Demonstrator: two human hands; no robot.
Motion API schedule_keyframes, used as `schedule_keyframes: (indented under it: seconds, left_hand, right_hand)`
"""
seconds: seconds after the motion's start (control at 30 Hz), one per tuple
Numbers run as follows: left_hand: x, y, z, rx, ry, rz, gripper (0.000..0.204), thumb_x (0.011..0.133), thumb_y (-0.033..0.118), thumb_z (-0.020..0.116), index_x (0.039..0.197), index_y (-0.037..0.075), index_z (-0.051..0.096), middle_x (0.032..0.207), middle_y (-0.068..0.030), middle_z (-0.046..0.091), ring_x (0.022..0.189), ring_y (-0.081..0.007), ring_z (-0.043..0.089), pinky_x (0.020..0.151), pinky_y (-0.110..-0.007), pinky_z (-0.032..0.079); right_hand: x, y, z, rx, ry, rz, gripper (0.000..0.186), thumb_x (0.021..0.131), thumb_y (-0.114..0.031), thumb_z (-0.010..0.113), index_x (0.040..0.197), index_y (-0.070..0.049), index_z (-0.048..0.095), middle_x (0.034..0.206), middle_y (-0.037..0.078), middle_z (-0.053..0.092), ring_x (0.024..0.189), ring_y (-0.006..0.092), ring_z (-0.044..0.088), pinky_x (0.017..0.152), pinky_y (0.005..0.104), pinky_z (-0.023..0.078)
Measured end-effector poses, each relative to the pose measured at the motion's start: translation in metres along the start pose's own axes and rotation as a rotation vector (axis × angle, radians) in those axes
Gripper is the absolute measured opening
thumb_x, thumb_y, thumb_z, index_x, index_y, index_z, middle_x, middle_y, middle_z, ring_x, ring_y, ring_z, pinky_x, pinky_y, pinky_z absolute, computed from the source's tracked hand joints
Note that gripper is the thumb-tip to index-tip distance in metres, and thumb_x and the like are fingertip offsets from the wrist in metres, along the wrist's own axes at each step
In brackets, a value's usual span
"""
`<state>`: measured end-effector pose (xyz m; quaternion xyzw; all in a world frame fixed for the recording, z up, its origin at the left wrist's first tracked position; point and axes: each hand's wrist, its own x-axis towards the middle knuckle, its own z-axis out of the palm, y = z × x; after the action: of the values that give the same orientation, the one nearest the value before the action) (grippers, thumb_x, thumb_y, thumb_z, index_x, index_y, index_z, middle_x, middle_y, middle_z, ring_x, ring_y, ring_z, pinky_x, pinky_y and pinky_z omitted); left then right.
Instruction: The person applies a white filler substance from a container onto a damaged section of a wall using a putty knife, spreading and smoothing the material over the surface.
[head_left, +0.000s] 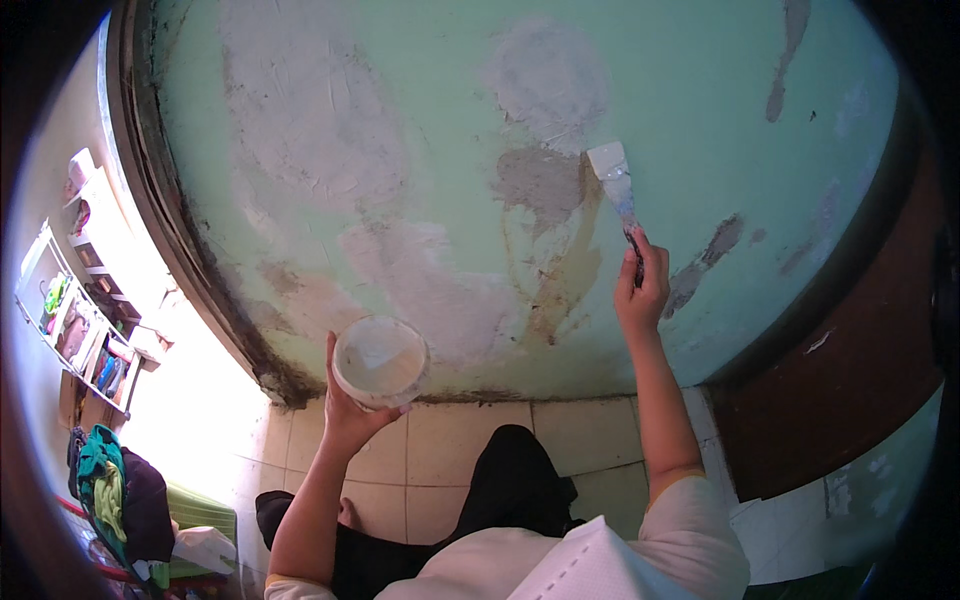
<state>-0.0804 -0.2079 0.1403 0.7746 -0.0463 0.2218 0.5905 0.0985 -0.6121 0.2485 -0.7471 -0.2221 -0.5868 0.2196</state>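
Note:
My left hand [352, 412] is wrapped round a round white tub [424, 368] with pale filler paste [395, 365] inside, held low in front of the wall. In my right hand [645, 282] is a putty knife [615, 180], gripped by its dark handle, with white paste on its blade. The blade is up against or very close to the green wall [690, 130]; contact is hard to tell. Just left of the blade lies a bare grey patch [540, 183], below a round whitish filled patch [548, 80].
Larger whitish patches [310, 110] cover the wall's left part. A dark door frame [165, 190] edges the left, near a shelf rack [80, 325] and hung clothes [115, 490]. A brown door [830, 370] stands right. My knees are over the tiled floor [455, 440].

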Motion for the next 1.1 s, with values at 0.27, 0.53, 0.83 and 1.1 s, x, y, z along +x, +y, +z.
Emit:
schedule_keyframes:
  seconds: [0.27,0.53,0.83,1.1]
  left_hand:
    - [0.000,0.000,0.000,-0.028,0.005,-0.016,0.145,0.059,0.026,0.097,0.162,0.008,-0.004,0.149,-0.0187,0.046,0.136,-0.0305,0.050,0.114,-0.043,0.041]
    - [-0.006,0.002,-0.002,0.013,0.016,0.005,0.146,0.058,0.027,0.097,0.162,0.008,-0.004,0.149,-0.0194,0.047,0.136,-0.0312,0.050,0.113,-0.043,0.042]
    - [-0.007,-0.001,-0.003,0.088,0.003,-0.005,0.147,0.058,0.027,0.097,0.162,0.009,-0.005,0.148,-0.0202,0.047,0.136,-0.0320,0.051,0.113,-0.044,0.042]
    - [-0.008,-0.002,-0.001,0.092,-0.015,-0.040,0.148,0.057,0.029,0.098,0.162,0.009,-0.005,0.148,-0.0196,0.047,0.137,-0.0317,0.050,0.114,-0.044,0.042]
  right_hand:
    - [0.022,-0.044,0.002,0.765,-0.090,0.419,0.024,0.103,-0.020,0.063,0.119,-0.001,0.060,0.096,0.002,0.063,0.070,0.0062,0.053,0.061,0.0224,0.044]
    - [0.080,-0.027,0.022,0.964,-0.324,0.636,0.026,0.103,-0.027,0.065,0.111,-0.002,0.069,0.088,0.000,0.067,0.069,0.0034,0.052,0.057,0.0200,0.040]
    - [0.133,-0.008,0.030,0.700,-0.454,0.529,0.033,0.099,-0.033,0.070,0.113,-0.004,0.073,0.086,0.000,0.072,0.068,0.0043,0.054,0.060,0.0219,0.044]
    - [0.129,0.009,0.014,0.523,-0.390,0.562,0.035,0.095,-0.039,0.073,0.102,-0.005,0.072,0.082,-0.001,0.070,0.064,0.0041,0.051,0.059,0.0223,0.043]
